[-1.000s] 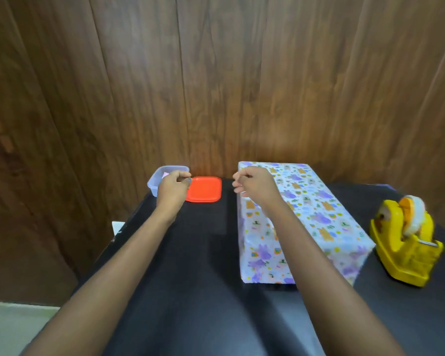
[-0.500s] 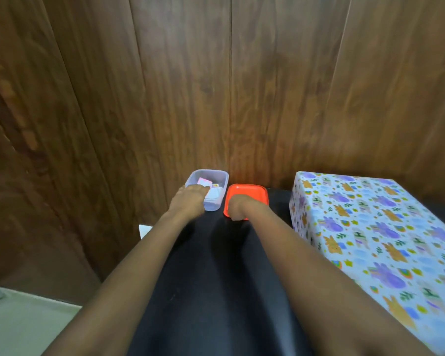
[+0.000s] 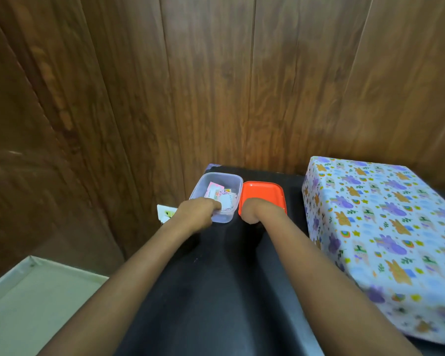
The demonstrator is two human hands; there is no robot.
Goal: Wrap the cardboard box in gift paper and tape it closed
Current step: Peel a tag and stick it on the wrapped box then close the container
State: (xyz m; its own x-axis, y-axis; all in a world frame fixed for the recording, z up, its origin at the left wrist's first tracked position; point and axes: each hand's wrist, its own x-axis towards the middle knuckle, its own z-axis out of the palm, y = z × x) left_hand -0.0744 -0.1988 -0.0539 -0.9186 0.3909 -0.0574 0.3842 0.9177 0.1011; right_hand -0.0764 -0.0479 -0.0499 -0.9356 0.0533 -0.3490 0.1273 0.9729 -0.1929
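The one camera rides on the person's head, wide-angled, facing forward and down along both forearms, over the black table (image 3: pixel 216 291) to the wood-panelled wall (image 3: pixel 216 86). It is close: left hand (image 3: pixel 198 211) and right hand (image 3: pixel 252 211) sit mid-frame.

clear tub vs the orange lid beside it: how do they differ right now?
The clear tub is see-through; the orange lid is opaque. The tub is deep-walled; the lid is flat with a low rim. The tub holds small printed paper pieces; the lid shows nothing on it. Shared: rounded-rectangle outline, side by side on the black table by the wall, with the left hand at the tub's near rim and the right hand at the lid's near edge.
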